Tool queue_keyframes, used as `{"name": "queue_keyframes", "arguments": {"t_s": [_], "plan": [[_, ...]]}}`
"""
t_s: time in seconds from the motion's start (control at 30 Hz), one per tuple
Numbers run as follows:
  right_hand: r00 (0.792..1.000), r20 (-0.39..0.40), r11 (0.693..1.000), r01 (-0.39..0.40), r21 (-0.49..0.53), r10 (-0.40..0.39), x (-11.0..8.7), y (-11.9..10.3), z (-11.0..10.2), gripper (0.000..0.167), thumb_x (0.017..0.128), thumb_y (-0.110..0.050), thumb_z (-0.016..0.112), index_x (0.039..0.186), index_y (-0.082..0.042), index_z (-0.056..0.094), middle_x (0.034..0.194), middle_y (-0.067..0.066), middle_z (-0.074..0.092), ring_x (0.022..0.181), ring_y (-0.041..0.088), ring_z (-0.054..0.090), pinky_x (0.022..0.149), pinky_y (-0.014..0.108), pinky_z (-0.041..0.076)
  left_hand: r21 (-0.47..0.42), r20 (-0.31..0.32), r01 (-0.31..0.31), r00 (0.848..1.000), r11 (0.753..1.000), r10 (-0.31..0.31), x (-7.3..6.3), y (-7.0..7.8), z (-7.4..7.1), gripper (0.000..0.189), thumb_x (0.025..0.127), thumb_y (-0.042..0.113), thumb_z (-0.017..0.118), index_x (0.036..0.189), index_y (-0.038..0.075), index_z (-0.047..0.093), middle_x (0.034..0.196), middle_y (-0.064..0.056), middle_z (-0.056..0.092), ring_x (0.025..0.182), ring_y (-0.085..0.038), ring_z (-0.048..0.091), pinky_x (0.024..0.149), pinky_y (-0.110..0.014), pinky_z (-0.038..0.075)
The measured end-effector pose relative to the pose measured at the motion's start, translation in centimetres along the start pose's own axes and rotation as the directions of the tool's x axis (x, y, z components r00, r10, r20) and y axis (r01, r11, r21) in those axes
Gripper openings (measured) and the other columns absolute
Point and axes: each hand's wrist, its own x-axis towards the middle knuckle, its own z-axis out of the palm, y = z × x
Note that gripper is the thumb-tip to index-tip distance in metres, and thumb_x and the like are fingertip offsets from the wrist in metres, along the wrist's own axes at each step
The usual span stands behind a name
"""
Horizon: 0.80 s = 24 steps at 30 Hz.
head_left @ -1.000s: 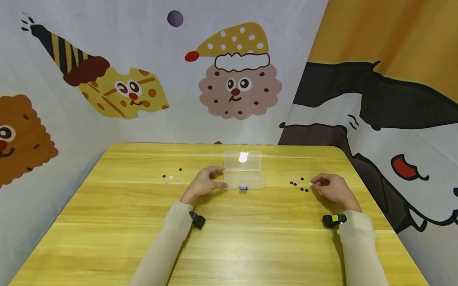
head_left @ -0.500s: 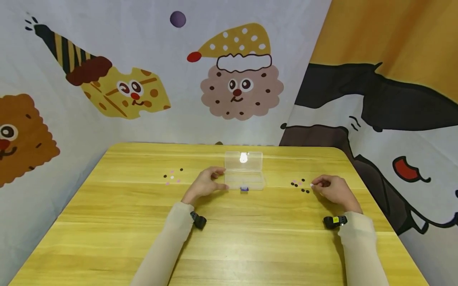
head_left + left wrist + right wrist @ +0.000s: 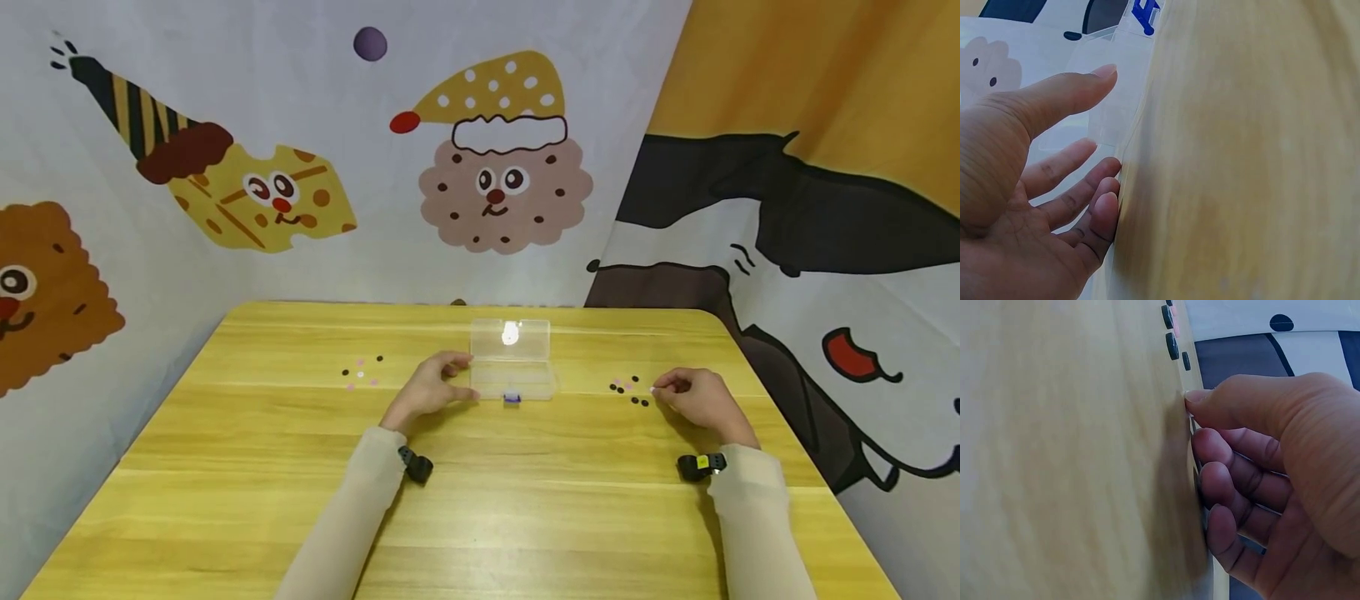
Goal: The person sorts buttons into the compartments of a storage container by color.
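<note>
Past the fingers of the left hand (image 3: 429,387) and right hand (image 3: 697,402) is the table's (image 3: 480,508) far edge; lots of yellow wood lies nearer. A cartoon cloth (image 3: 288,75) hangs behind. Left fingers are loose and spread at the clear box's (image 3: 516,382) left side. Right fingers pinch a white dot (image 3: 652,390), just right of black dots (image 3: 635,401).

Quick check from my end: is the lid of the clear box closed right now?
No, in the head view the clear box is open, its lid back on the far side.
</note>
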Motion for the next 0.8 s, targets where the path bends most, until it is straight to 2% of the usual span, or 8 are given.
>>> {"name": "queue_keyframes", "arguments": {"t_s": [0.27, 0.8], "plan": [[1.0, 0.003, 1.0, -0.002, -0.008, 0.002, 0.03, 0.18, 0.18, 0.02, 0.097, -0.028, 0.07, 0.103, -0.008, 0.074, 0.089, 0.006, 0.069, 0.077, 0.02, 0.057, 0.069, 0.031, 0.046, 0.013, 0.004, -0.012, 1.0, 1.0, 0.012, 0.02, -0.44, 0.22, 0.067, 0.081, 0.021, 0.089, 0.141, 0.014, 0.06, 0.136, -0.007, 0.064, 0.125, -0.029, 0.055, 0.11, -0.049, 0.046], [1.0, -0.012, 1.0, -0.013, -0.005, 0.013, -0.21, -0.45, -0.22, 0.021, 0.096, -0.027, 0.071, 0.1, -0.007, 0.077, 0.088, 0.007, 0.071, 0.075, 0.019, 0.058, 0.068, 0.031, 0.048, 0.021, 0.02, -0.014, 1.0, 1.0, 0.014, 0.02, -0.07, -0.08, 0.067, 0.082, 0.02, 0.088, 0.142, 0.014, 0.059, 0.138, -0.005, 0.063, 0.127, -0.029, 0.054, 0.111, -0.048, 0.046]]}}
